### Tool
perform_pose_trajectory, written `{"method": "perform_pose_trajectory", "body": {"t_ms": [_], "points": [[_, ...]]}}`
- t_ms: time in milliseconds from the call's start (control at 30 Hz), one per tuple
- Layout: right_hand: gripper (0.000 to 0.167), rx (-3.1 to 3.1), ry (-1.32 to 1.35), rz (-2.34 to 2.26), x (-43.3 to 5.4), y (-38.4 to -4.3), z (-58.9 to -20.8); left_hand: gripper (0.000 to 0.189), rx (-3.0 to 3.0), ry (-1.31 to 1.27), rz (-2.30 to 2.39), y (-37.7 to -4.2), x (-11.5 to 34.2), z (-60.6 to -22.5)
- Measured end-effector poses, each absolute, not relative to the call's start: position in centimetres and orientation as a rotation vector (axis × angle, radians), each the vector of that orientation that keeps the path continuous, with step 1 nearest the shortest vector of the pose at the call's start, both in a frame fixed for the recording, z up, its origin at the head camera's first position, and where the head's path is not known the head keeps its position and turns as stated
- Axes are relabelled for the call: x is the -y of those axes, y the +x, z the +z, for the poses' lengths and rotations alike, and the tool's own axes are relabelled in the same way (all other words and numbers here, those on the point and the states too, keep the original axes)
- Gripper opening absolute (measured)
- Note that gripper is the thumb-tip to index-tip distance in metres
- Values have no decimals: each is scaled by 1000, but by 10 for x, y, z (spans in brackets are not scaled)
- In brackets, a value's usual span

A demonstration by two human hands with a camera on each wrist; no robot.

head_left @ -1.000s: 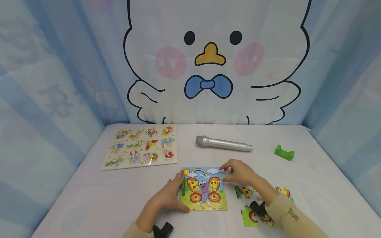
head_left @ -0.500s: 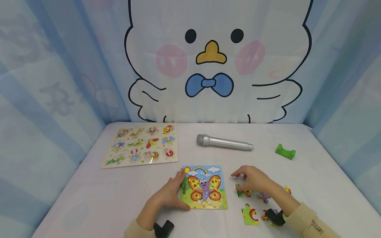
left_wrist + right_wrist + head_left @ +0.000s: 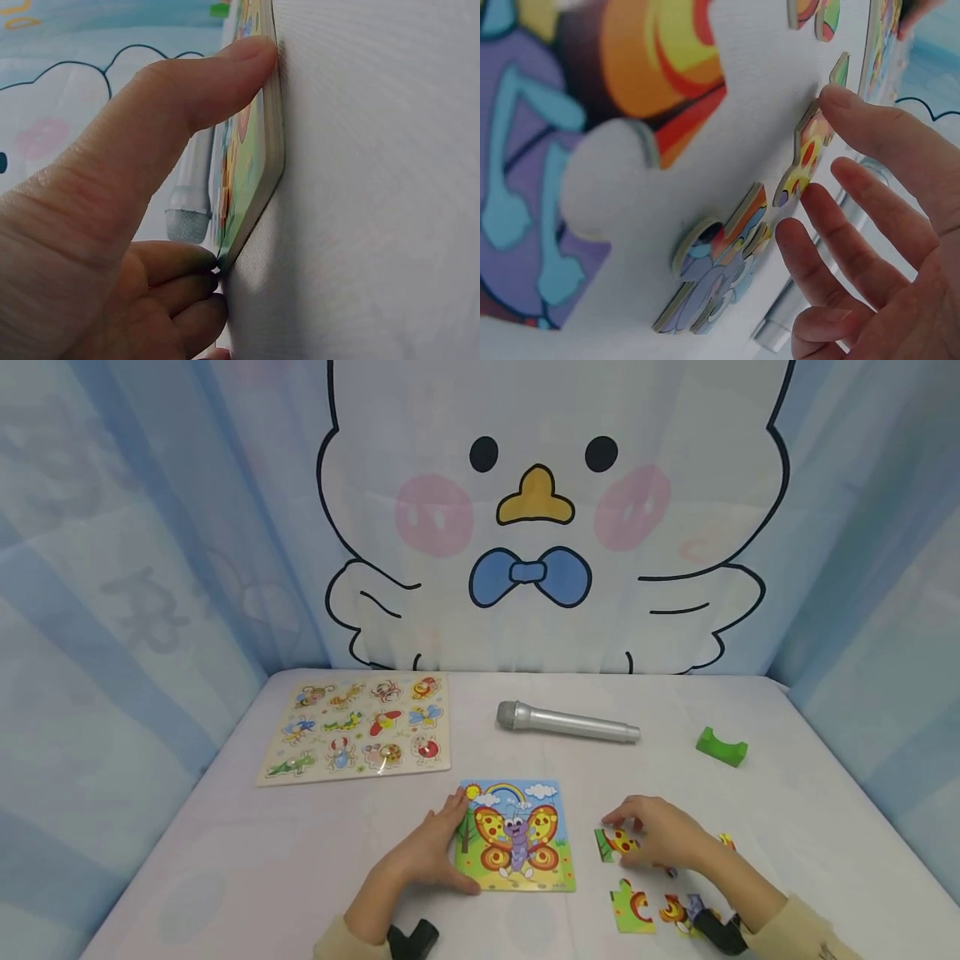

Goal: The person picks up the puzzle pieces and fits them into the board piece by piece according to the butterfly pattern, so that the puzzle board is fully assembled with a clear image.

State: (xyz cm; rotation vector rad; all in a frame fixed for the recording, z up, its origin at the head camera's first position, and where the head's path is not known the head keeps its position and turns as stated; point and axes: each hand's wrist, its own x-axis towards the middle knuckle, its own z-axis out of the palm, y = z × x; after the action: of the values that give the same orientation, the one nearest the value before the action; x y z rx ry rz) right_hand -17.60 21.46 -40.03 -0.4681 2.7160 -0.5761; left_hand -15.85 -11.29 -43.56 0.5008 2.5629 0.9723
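A square butterfly puzzle board (image 3: 516,837) lies on the white table. My left hand (image 3: 431,852) holds its left side, thumb (image 3: 247,56) along the near edge and fingertips at the left edge. My right hand (image 3: 663,831) reaches low over a loose puzzle piece (image 3: 618,842) with yellow, red and green printing. In the right wrist view its thumb (image 3: 844,97) overlaps one end of that piece, and the other fingertips are beside its far edge, spread apart. Further puzzle pieces, such as a green-and-red one (image 3: 632,908), lie near my right wrist, partly hidden by it.
An insect puzzle board (image 3: 356,727) lies at the back left. A silver toy microphone (image 3: 567,722) is behind the butterfly puzzle, and a green arched block (image 3: 722,747) sits at the back right. A printed curtain (image 3: 547,635) hangs beyond the table.
My right hand has left the right edge of the butterfly puzzle and moved right and nearer, to the loose pieces. My left hand has stayed on the board.
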Motion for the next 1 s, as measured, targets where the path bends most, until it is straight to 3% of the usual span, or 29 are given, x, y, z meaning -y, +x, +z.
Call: {"method": "perform_pose_trajectory", "body": {"t_ms": [1000], "points": [[33, -2811, -488, -461, -208, -174, -401, 115, -2560, 489, 968, -158, 113, -437]]}}
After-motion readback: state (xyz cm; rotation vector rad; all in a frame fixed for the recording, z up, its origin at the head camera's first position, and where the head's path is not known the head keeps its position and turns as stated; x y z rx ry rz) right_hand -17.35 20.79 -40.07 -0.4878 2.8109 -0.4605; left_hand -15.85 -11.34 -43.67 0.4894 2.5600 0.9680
